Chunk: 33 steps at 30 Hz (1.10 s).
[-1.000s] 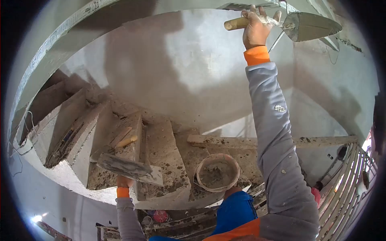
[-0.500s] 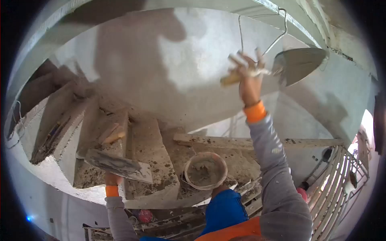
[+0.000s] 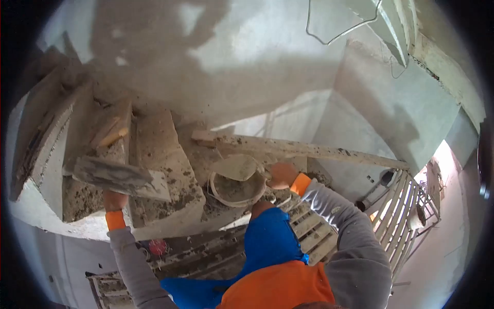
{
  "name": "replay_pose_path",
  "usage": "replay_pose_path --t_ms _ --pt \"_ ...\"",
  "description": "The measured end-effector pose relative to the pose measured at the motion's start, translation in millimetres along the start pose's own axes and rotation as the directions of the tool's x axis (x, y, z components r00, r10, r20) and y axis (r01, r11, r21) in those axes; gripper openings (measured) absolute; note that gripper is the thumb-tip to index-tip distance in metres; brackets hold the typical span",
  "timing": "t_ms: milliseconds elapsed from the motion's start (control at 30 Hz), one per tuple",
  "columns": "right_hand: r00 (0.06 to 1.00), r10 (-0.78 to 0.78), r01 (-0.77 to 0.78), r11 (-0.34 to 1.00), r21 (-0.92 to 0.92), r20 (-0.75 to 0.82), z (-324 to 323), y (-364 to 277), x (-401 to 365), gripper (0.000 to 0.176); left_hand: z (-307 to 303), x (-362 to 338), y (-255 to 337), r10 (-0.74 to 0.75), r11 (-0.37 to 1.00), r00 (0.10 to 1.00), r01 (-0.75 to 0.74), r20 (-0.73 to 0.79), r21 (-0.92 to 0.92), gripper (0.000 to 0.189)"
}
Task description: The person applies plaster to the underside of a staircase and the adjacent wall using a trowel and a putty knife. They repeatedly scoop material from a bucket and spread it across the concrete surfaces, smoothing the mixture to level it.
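My left hand [image 3: 115, 200] is closed under a flat plastering board [image 3: 121, 177] that carries a smear of grey mortar; its grip is mostly hidden beneath the board. My right hand [image 3: 283, 175] is wrapped round the handle of a trowel, whose rounded blade [image 3: 235, 167] lies over the mouth of a bucket. Grey mortar shows inside the bucket [image 3: 212, 191], which stands on the stairs just left of my right hand.
Dirty concrete steps [image 3: 167, 154] run to the left, with a wooden-handled tool [image 3: 113, 136] on one. A wooden beam [image 3: 309, 149] lies behind the bucket. Slatted railing [image 3: 396, 216] stands at right; bent wire [image 3: 350, 31] hangs above.
My right hand has come down from the upper wall to the bucket with the trowel. The view has tilted downward, and the board appears further left.
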State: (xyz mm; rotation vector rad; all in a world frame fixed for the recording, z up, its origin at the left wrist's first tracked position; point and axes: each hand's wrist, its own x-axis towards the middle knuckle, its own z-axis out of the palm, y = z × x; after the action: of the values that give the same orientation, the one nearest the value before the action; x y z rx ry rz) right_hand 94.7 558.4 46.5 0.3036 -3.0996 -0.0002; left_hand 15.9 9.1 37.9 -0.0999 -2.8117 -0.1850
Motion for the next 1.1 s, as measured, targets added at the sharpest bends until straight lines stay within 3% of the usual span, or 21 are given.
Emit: replay_pose_path --t_ms 33,100,133,200,233,267,300,333,367,467,567,667,767,867,967,1100 --pt "0.996 -0.080 0.080 0.997 0.005 0.040 10 6 5 0.041 4 3 -3 0.033 0.999 0.999 -0.033 -0.015 0.015 0.053" --pt "0.975 -0.083 0.115 0.983 -0.145 0.208 21 9 17 0.040 15 9 -15 0.083 0.994 0.996 -0.080 -0.038 0.072 0.053" --pt "0.966 -0.224 0.239 0.963 -0.121 0.128 24 11 17 0.040 24 10 -25 0.095 0.989 0.995 -0.090 -0.041 0.117 0.054" --pt "0.952 -0.285 0.295 0.952 -0.081 0.112 16 8 17 0.041 35 12 -28 0.152 0.936 0.985 -0.118 -0.079 0.331 0.058" --pt "0.960 -0.207 0.225 0.971 -0.078 0.186 13 5 21 0.041 8 7 -9 0.070 0.934 0.997 -0.076 0.031 0.350 0.057" --pt "0.924 -0.378 0.382 0.914 -0.136 0.060 23 14 25 0.038 50 26 -55 0.090 0.942 0.996 -0.086 0.001 0.324 0.055" --pt "0.945 -0.328 0.319 0.922 -0.221 -0.004 32 19 30 0.035 40 23 -46 0.028 0.979 1.000 -0.025 -0.014 0.203 0.054" --pt "0.972 -0.230 0.236 0.936 -0.263 0.053 23 11 34 0.035 17 9 -20 0.041 0.967 0.999 -0.042 0.009 0.253 0.054" --pt "0.972 -0.233 0.213 0.917 -0.337 -0.021 29 15 40 0.032 -4 7 2 0.063 0.952 0.998 -0.063 0.010 0.299 0.054" --pt "0.966 -0.238 0.258 0.882 -0.395 0.101 18 -3 45 0.032 -12 8 7 0.128 0.936 0.992 -0.124 0.011 0.330 0.049" --pt "0.966 -0.243 0.258 0.870 -0.420 0.091 37 -4 61 0.030 -18 1 14 0.156 0.863 0.987 -0.147 0.022 0.484 0.045" --pt "0.979 -0.205 0.180 0.865 -0.469 -0.002 57 -7 80 0.023 -12 2 5 0.156 0.937 0.986 -0.131 -0.052 0.323 0.042" --pt "0.936 -0.339 0.248 0.826 -0.506 -0.094 83 -2 95 0.012 -27 -3 22 0.108 0.891 0.992 -0.126 0.067 0.436 0.040" --pt "0.929 -0.370 0.281 0.738 -0.614 -0.019 98 -9 99 0.014 -23 -6 19 0.250 0.830 0.966 -0.183 -0.059 0.528 0.039" --pt "0.921 -0.388 0.336 0.731 -0.594 0.043 107 -15 102 0.014 -32 -8 31 0.145 0.863 0.989 -0.136 0.020 0.487 0.039" --pt "0.904 -0.427 0.371 0.748 -0.551 0.029 105 -13 101 0.014 -18 -3 15 0.159 0.889 0.987 -0.142 -0.002 0.435 0.040"
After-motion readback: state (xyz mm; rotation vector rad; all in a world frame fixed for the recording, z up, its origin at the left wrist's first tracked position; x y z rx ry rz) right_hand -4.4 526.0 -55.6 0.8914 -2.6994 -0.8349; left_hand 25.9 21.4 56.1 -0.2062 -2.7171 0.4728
